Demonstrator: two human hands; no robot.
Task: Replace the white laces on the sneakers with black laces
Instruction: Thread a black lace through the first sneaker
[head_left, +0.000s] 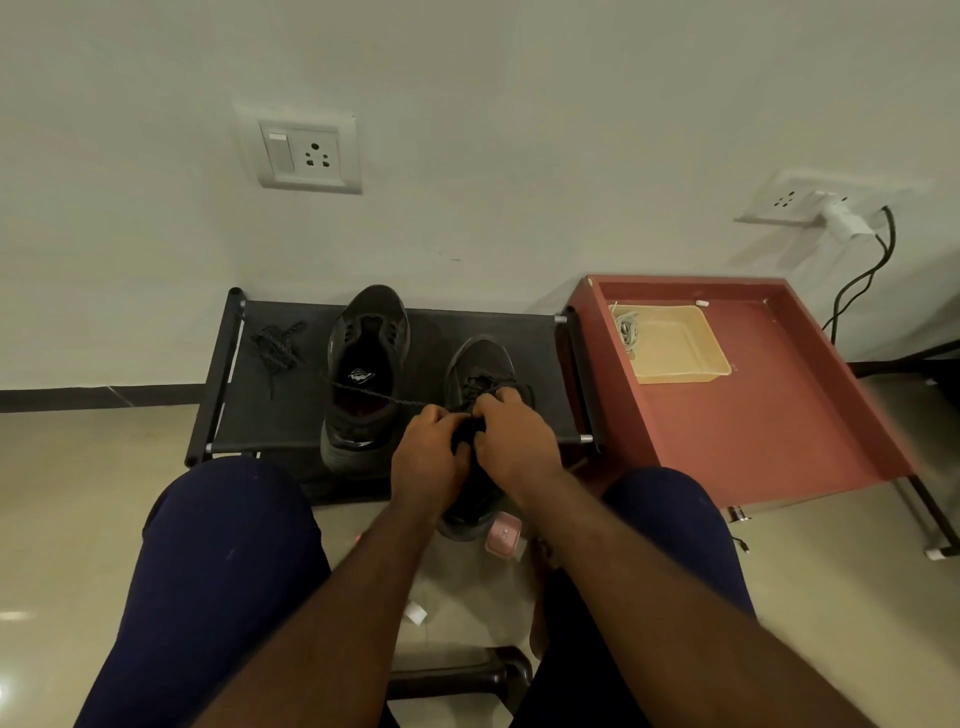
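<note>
1. Near sneaker (480, 361) stands on the shoe rack (270, 415); left hand (428, 452) pinches the black lace (363, 391), right hand (511, 436) is curled on it at the eyelets.
2. Lace judged light, limp and snag-prone; best gripped by its stiff tip.
3. Sneaker judged light; may shift.

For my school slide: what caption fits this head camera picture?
Left hand and right hand work a black lace into a dark sneaker at a shoe rack.
</note>
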